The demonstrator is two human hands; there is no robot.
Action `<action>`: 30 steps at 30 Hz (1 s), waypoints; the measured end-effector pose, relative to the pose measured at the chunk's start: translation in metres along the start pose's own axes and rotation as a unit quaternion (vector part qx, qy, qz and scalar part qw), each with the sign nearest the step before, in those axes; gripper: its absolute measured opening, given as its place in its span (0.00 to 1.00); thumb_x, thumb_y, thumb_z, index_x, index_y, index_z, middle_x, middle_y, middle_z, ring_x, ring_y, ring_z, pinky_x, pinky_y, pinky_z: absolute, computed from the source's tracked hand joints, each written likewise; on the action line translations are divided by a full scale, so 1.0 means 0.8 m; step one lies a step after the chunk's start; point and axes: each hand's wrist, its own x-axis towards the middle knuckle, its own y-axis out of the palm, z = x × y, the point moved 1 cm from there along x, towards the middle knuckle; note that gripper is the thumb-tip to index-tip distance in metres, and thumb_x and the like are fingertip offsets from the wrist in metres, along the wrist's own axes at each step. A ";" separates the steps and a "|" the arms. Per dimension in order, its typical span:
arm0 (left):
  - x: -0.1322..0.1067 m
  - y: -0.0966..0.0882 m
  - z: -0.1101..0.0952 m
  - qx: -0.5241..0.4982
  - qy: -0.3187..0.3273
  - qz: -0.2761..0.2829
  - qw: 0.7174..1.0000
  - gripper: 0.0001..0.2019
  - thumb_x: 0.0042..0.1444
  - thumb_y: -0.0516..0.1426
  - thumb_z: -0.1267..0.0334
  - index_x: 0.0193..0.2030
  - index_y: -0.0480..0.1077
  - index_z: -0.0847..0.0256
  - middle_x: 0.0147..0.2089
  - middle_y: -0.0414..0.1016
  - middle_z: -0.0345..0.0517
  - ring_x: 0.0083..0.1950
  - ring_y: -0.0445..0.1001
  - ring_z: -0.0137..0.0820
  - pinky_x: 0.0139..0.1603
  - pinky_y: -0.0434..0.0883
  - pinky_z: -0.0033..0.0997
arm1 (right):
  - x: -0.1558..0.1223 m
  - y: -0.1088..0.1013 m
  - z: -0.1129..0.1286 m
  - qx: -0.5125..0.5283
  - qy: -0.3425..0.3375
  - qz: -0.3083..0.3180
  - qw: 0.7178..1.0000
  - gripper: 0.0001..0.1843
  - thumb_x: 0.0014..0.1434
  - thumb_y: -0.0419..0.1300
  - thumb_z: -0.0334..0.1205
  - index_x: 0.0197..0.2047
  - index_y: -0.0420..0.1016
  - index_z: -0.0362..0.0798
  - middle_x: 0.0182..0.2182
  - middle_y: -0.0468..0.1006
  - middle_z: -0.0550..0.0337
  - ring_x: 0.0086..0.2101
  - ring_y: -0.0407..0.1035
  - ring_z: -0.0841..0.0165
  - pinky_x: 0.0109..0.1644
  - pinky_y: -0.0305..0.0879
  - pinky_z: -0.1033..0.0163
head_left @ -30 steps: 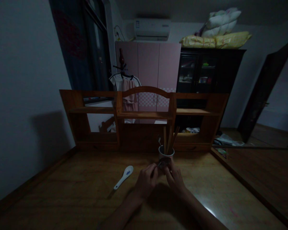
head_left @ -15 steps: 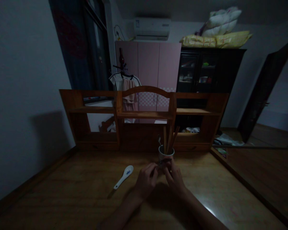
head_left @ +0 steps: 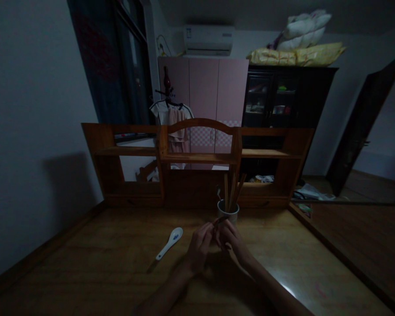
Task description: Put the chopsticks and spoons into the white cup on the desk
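My left hand [head_left: 200,246] and my right hand [head_left: 232,240] meet over the wooden desk [head_left: 102,263], fingers curled and pinched together on a small dark thing between them that I cannot make out. Just behind the fingertips stands a white cup [head_left: 228,212] holding several wooden chopsticks [head_left: 232,192]. A white ceramic spoon [head_left: 170,243] with a blue mark lies on the desk to the left of my left hand, apart from it.
A wooden shelf unit [head_left: 197,158] stands along the desk's far edge. The room is dim. Behind are a pink wardrobe [head_left: 204,96], a dark cabinet [head_left: 283,96] with bedding on top, and an open door [head_left: 365,123] at the right.
Both hands have drawn slightly up and closer together in front of the cup; the right hand has shifted left. The cup, chopsticks and spoon have not moved.
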 end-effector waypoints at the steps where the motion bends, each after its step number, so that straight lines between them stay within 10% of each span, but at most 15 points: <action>1: 0.000 0.000 0.002 -0.001 -0.001 0.003 1.000 0.18 0.66 0.42 0.57 0.32 0.67 0.62 0.33 0.68 0.45 0.34 0.65 0.31 0.37 0.62 0.29 | 0.000 -0.001 0.000 0.004 -0.002 -0.002 1.000 0.14 0.63 0.50 0.51 0.42 0.65 0.48 0.19 0.63 0.69 0.16 0.52 0.76 0.19 0.46 0.71; 17: -0.001 0.005 0.008 0.023 -0.047 0.063 0.997 0.20 0.66 0.43 0.56 0.26 0.65 0.63 0.26 0.65 0.40 0.29 0.65 0.28 0.32 0.60 0.27 | 0.015 -0.013 -0.007 0.175 0.062 -0.005 0.983 0.14 0.56 0.59 0.45 0.41 0.72 0.44 0.15 0.52 0.73 0.16 0.41 0.78 0.19 0.39 0.71; 30: 0.000 0.004 -0.014 0.004 -0.039 0.096 0.995 0.16 0.65 0.46 0.59 0.50 0.69 0.61 0.34 0.73 0.42 0.34 0.71 0.30 0.35 0.64 0.26 | 0.018 -0.016 -0.013 0.182 0.096 -0.017 0.978 0.14 0.52 0.61 0.46 0.35 0.70 0.44 0.15 0.58 0.70 0.15 0.46 0.79 0.19 0.37 0.71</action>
